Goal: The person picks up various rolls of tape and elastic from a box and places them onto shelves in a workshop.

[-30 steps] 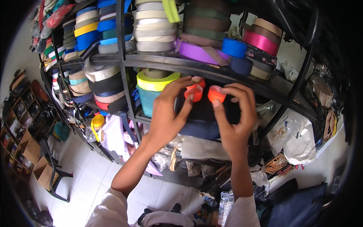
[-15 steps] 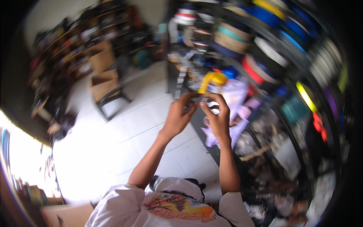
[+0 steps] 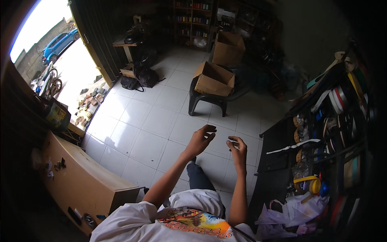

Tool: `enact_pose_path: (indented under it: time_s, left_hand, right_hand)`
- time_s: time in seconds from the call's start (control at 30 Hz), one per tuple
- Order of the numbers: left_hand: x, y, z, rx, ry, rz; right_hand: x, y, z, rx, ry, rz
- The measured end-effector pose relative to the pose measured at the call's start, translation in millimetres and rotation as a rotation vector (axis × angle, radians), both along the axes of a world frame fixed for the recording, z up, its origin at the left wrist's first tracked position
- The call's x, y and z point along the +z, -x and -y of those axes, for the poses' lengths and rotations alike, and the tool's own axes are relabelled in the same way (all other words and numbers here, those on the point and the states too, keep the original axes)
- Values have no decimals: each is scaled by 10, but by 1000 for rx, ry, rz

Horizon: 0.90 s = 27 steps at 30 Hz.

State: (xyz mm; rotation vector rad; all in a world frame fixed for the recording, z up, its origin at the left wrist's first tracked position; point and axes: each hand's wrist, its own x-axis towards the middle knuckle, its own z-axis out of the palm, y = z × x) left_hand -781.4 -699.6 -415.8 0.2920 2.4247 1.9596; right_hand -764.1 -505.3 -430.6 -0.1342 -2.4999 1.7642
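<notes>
My left hand is held out over the tiled floor in front of my body, its fingers loosely curved and a gap showing between thumb and fingertips. A short way to its right is my right hand, bent the same way with thumb and fingers apart. I see nothing in either hand, and neither touches the other. Beyond them, a cardboard box with its top open sits on a black plastic stool.
A second cardboard box stands behind. To the right, a dark rack carries strap rolls, yellow tape and a lilac plastic bag. A wooden desk is at left. Bags lie near the doorway, with footwear outside.
My view has swung left, away from the rack toward the floor and doorway. My hands, fingertips close together before, are now farther apart with looser fingers. One leg now shows below them.
</notes>
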Motion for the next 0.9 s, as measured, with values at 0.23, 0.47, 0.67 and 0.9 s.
enact_pose_path:
  time_s: [0.23,0.47,0.67,0.9]
  left_hand:
    - [131,1511,1104,161,58,38]
    - [207,2491,2318,502,-72,68]
    - [-81,3459,3193,636,-114,94]
    - [-129,5265,4189,615,-185,70]
  right_hand:
    - [43,2011,1052,247,35,79]
    - [272,3629,2343,608,15,59]
    - [133,4852,3310,753,4,26]
    - [178,6490,4075,712,-25,23]
